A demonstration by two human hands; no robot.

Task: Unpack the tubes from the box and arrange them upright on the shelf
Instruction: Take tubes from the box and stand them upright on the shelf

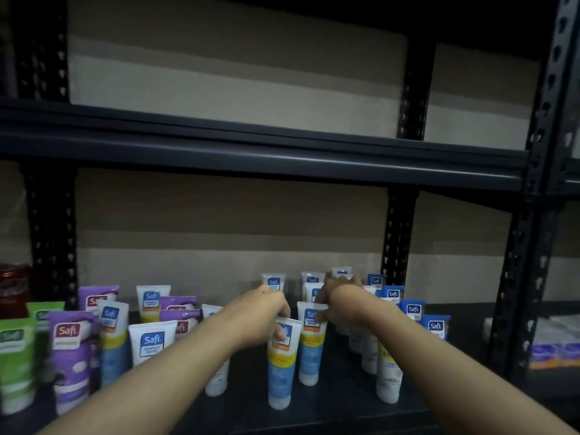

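Blue-and-white tube [281,368] upright, cap down, top pinched in left hand [266,312]. Matching tube [310,350] upright, touching right hand [340,301]. Purple tubes [70,356] and green tubes [15,356] upright, left of both hands.

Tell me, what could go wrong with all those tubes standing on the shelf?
The tubes stand on small caps, close together. If the left hand tips the front tube it pinches, that could knock the tube beside it. The right hand reaches in among the back tubes, so its arm might topple some.
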